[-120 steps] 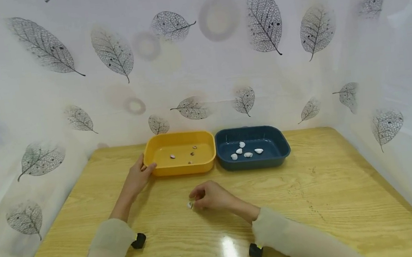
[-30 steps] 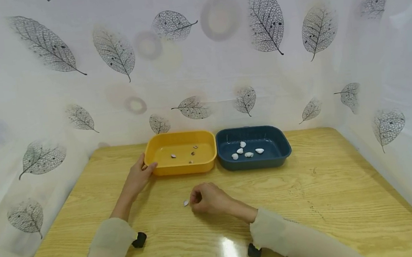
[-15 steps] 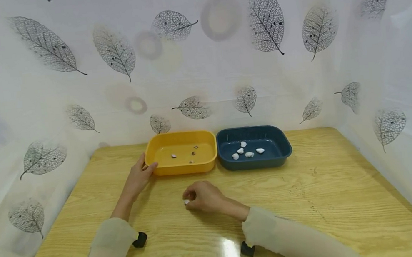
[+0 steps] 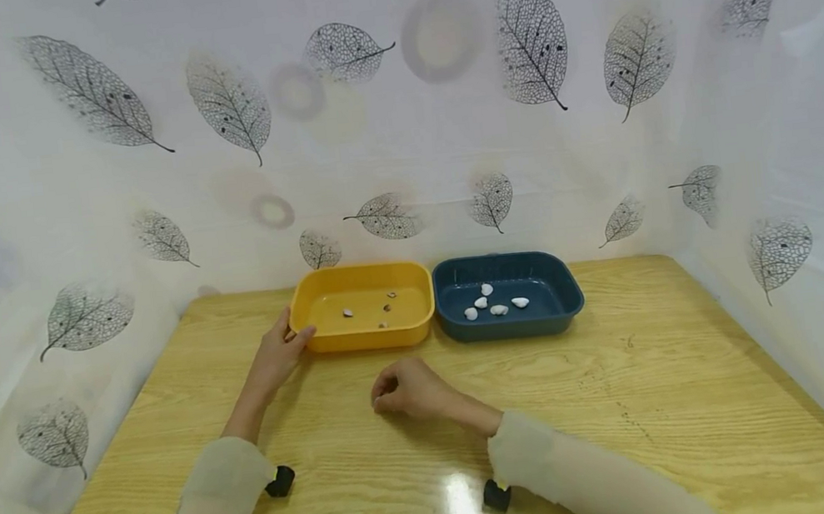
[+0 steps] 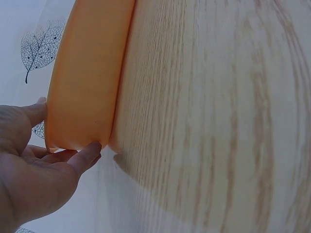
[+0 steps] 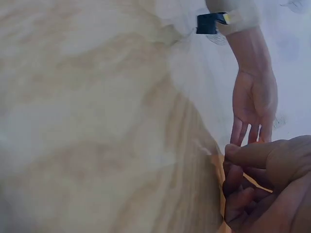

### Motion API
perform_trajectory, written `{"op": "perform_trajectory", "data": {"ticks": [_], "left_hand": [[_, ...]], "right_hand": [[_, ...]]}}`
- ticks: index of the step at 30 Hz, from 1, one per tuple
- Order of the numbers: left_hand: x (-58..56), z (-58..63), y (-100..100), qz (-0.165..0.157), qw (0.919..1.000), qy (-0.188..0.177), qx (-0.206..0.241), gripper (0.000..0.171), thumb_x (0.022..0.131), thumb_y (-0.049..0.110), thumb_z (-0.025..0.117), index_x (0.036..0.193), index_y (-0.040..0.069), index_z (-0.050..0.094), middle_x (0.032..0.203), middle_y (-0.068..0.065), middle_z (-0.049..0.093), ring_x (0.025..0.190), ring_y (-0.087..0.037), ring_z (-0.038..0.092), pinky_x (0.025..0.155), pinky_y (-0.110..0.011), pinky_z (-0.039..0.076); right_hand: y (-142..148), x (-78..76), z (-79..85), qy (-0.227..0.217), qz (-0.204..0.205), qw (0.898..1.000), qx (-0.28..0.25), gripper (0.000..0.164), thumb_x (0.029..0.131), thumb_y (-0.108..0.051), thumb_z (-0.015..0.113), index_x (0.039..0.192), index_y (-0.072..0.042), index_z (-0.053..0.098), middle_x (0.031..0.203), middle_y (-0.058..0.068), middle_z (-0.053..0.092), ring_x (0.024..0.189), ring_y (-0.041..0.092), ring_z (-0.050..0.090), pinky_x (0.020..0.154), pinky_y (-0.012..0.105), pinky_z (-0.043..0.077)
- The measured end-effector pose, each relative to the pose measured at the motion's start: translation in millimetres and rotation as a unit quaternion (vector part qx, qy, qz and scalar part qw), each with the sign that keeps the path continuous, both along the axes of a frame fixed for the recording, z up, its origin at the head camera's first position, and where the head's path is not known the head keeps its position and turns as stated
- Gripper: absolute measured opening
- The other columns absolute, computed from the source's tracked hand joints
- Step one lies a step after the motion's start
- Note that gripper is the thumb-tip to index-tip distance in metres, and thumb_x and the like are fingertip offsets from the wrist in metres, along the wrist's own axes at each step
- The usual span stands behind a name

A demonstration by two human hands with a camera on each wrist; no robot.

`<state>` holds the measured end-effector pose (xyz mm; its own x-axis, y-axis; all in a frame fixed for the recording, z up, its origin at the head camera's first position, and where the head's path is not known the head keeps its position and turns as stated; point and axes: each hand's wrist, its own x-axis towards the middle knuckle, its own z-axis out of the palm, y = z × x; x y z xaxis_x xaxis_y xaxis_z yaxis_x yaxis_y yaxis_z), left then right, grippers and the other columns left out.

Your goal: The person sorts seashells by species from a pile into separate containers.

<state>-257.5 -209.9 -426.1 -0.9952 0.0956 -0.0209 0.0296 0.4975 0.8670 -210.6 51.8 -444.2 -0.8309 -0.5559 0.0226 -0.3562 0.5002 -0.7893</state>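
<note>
My left hand (image 4: 277, 357) holds the left front corner of a yellow plastic tub (image 4: 368, 339), thumb and fingers around the corner. Inside that tub lie several small brownish and pale seashells (image 4: 347, 312). Over the table in front of the tubs, my right hand (image 4: 412, 389) has its thumb and index fingertips together. The right wrist view shows the same pinch at the thumb (image 6: 250, 156), with the other fingers curled. The small white seashell it closed on is hidden by the fingers.
A dark blue tub (image 4: 510, 329) stands right against the yellow one, with several white seashells (image 4: 520, 302) in it. Both sit on a wooden table (image 4: 623, 402). Leaf-printed white curtain (image 4: 398, 124) hangs behind and along both sides.
Earlier a small white seashell lay on the table by my right hand. My right fingers moved left onto it, pinched it, and it left sight. My left hand stayed at the yellow tub.
</note>
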Motion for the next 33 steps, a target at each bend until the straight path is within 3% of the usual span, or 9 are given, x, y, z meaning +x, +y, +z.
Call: {"op": "perform_trajectory", "data": {"ticks": [4, 10, 14, 21, 25, 29, 33], "left_hand": [[0.7, -0.6, -1, -0.006, 1.0000, 0.007, 0.001, 0.081, 0.110, 0.033, 0.052, 0.163, -0.003, 0.002, 0.166, -0.028, 0.015, 0.153, -0.043, 0.019, 0.123, -0.052, 0.022], [1.8, 0.5, -1, -0.006, 1.0000, 0.008, 0.001, 0.081, 0.110, 0.033, 0.052, 0.163, -0.003, 0.002, 0.166, -0.028, 0.016, 0.153, -0.043, 0.020, 0.123, -0.053, 0.023], [2.1, 1.8, 0, -0.003, 1.0000, 0.003, 0.006, 0.080, 0.110, 0.029, 0.053, 0.163, -0.004, 0.002, 0.166, -0.028, 0.016, 0.153, -0.042, 0.021, 0.123, -0.052, 0.024], [2.9, 2.7, 1, 0.000, 0.9999, -0.004, 0.011, 0.079, 0.110, 0.027, 0.053, 0.163, -0.003, 0.002, 0.166, -0.028, 0.016, 0.152, -0.042, 0.022, 0.122, -0.051, 0.026], [3.2, 2.6, 1, -0.001, 0.9999, -0.007, 0.008, 0.080, 0.110, 0.029, 0.052, 0.163, -0.002, 0.001, 0.166, -0.028, 0.015, 0.152, -0.043, 0.021, 0.122, -0.052, 0.025], [2.9, 2.2, 2, 0.000, 1.0000, -0.007, 0.007, 0.079, 0.111, 0.029, 0.052, 0.164, 0.000, 0.002, 0.167, -0.026, 0.015, 0.153, -0.042, 0.019, 0.123, -0.052, 0.022], [3.8, 2.8, 4, 0.000, 0.9999, -0.006, 0.010, 0.078, 0.111, 0.029, 0.052, 0.164, 0.000, 0.002, 0.167, -0.026, 0.015, 0.153, -0.042, 0.019, 0.123, -0.052, 0.022]], "right_hand": [[9, -7.3, 7.5, -0.060, -0.026, 0.995, -0.071, 0.006, 0.095, -0.009, 0.076, 0.094, -0.003, 0.078, 0.080, 0.003, 0.072, 0.066, 0.011, 0.059, 0.058, 0.018, 0.048], [21, -20.6, 31.8, -0.087, -0.061, 0.984, -0.141, 0.011, 0.097, -0.011, 0.074, 0.100, 0.000, 0.077, 0.086, 0.024, 0.069, 0.061, 0.014, 0.055, 0.057, 0.027, 0.048], [28, -34.1, 48.7, -0.097, -0.094, 0.978, -0.161, 0.013, 0.098, -0.013, 0.073, 0.100, -0.001, 0.077, 0.087, 0.023, 0.070, 0.063, 0.018, 0.057, 0.060, 0.033, 0.052], [40, -65.4, 65.7, -0.095, -0.156, 0.969, -0.167, 0.019, 0.100, -0.013, 0.070, 0.105, 0.003, 0.078, 0.090, 0.013, 0.073, 0.086, 0.046, 0.066, 0.077, 0.051, 0.061], [45, -79.3, 66.5, -0.099, -0.188, 0.962, -0.169, 0.021, 0.101, -0.013, 0.069, 0.108, 0.005, 0.077, 0.091, 0.011, 0.074, 0.092, 0.046, 0.068, 0.081, 0.051, 0.061], [47, -89.6, 63.4, -0.116, -0.210, 0.953, -0.184, 0.019, 0.101, -0.011, 0.067, 0.107, 0.004, 0.076, 0.103, 0.019, 0.074, 0.089, 0.040, 0.070, 0.081, 0.047, 0.062], [47, -96.8, 59.7, -0.137, -0.223, 0.941, -0.213, 0.020, 0.101, -0.008, 0.066, 0.112, 0.007, 0.073, 0.114, 0.025, 0.071, 0.076, 0.024, 0.071, 0.078, 0.039, 0.063]]}}
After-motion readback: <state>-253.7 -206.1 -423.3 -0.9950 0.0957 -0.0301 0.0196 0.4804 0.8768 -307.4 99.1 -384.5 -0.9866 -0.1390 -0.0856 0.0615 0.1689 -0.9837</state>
